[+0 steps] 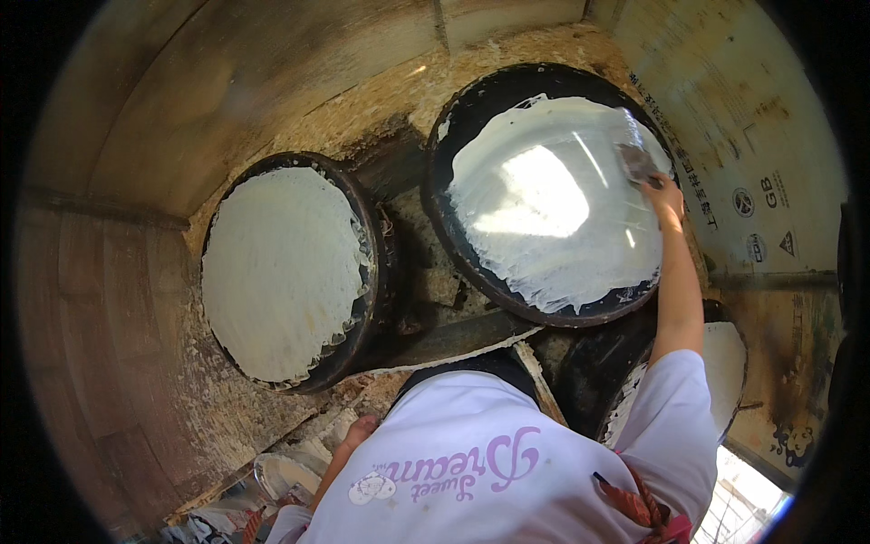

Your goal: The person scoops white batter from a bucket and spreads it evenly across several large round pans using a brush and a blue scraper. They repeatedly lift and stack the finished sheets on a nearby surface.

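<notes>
My right hand grips a flat scraper at the right side of a large round black pan. The scraper's blade rests on a pale, wet layer of batter that covers most of the pan's surface, ragged along its edges. Bright light reflects from its middle. Low at my side is my left hand, partly hidden by my shirt; whether it holds anything cannot be seen. To the left sits a second round black pan, its white layer looking duller and drier.
A third pan with a white layer is partly behind my right arm. A bowl of pale liquid stands at lower left. Boards bearing printing wall the right side; a brick-patterned wall is at left. A wooden strip lies near my waist.
</notes>
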Demonstrator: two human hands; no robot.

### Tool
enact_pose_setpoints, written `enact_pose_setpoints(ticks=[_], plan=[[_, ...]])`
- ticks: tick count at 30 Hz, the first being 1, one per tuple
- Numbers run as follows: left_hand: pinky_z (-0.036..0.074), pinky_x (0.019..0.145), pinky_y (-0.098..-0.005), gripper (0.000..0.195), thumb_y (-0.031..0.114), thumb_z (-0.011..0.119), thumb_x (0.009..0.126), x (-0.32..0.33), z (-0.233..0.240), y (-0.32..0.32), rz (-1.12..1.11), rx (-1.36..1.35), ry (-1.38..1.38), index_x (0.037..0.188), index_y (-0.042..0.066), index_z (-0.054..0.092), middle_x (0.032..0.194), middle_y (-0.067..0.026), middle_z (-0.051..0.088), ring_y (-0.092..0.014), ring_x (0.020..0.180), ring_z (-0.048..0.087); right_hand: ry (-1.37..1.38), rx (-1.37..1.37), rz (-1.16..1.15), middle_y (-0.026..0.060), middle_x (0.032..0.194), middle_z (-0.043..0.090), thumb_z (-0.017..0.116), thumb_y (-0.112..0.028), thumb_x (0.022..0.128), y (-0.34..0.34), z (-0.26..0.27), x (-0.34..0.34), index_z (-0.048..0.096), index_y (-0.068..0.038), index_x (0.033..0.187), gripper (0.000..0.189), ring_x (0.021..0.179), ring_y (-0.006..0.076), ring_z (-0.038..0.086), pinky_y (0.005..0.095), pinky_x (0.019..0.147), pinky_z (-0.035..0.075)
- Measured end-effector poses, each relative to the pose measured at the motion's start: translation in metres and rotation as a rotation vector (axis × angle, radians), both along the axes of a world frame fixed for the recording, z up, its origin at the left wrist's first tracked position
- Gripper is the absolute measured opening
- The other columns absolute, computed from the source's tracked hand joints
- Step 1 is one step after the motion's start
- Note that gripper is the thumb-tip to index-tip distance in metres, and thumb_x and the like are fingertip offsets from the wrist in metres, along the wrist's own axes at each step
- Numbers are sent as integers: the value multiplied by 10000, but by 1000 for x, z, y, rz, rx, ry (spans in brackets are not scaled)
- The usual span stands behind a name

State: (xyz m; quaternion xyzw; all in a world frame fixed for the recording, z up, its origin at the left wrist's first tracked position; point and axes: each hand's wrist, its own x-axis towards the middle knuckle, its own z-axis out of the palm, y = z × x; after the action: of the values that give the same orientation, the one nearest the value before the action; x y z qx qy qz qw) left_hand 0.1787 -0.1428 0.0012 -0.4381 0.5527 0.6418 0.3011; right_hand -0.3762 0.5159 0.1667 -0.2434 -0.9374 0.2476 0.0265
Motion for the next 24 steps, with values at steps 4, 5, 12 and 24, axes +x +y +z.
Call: enact_pose_setpoints(ticks=[4, 5, 12, 24], plan=[[427, 598, -259, 112, 124, 490, 868, -12, -30, -17, -180, 101, 112, 916, 26, 518, 783, -29, 525, -134, 668, 503, 66, -273, -334, 56, 889, 652, 696, -374, 729, 116, -56, -3, 649, -62, 1007, 421, 778, 175, 594, 321, 721, 468], [428, 605, -261, 118, 123, 490, 869, -8, -30, -21, -188, 90, 115, 926, 23, 518, 795, -31, 527, -135, 677, 506, 97, -299, -318, 43, 826, 649, 694, -392, 731, 88, -58, -13, 658, -76, 998, 416, 725, 168, 583, 317, 689, 467], [439, 648, -271, 169, 117, 486, 873, 15, -23, -32, -60, -56, -28, 994, 4, 523, 879, -49, 539, -148, 738, 523, -313, -72, 553, 125, 955, 624, 566, -355, 826, -147, -12, 29, 544, -185, 1173, 387, 848, 264, 619, 365, 777, 484], [436, 671, -268, 225, 29, 482, 837, 26, -27, -33, -187, 154, 197, 1054, -14, 519, 909, -59, 538, -154, 762, 527, 78, -113, -83, 94, 1012, 648, 672, -343, 742, 77, -38, -35, 641, -97, 1037, 385, 887, 241, 612, 328, 790, 462]])
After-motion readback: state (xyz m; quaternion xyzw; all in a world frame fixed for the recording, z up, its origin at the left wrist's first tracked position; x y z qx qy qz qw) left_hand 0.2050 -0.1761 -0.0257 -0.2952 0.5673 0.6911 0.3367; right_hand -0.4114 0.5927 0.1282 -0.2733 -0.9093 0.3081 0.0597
